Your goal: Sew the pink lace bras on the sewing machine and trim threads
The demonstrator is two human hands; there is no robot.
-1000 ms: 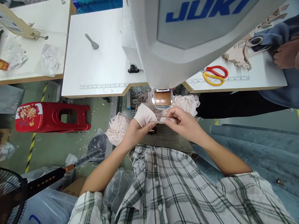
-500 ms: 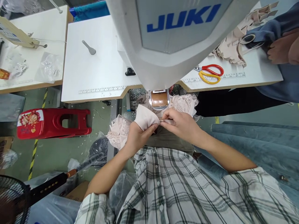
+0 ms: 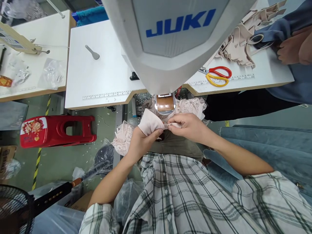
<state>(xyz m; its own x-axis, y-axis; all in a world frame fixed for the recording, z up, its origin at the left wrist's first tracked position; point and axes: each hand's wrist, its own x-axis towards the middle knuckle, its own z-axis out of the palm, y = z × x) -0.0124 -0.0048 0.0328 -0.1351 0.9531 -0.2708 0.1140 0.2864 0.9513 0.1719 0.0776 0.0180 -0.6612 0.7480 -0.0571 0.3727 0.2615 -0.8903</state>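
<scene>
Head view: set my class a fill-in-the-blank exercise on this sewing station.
The left hand and right hand pinch a pale pink fabric piece under the white sewing machine lettered ____.
The metal scissors on the white table have one red handle and one ____ one.
The plastic stool on the green floor is ____.
Missing: JUKI; yellow; red.

White table (image 3: 102,81) — scissors (image 3: 217,75), beige fabric pile (image 3: 237,52), sewing machine (image 3: 175,42).

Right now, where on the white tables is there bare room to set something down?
Free: the white table between the grey lever, the sewing machine and the printed ruler. Crowded: right of the machine, with scissors and beige pieces; below the machine, left hand and right hand pinch pink fabric.
</scene>
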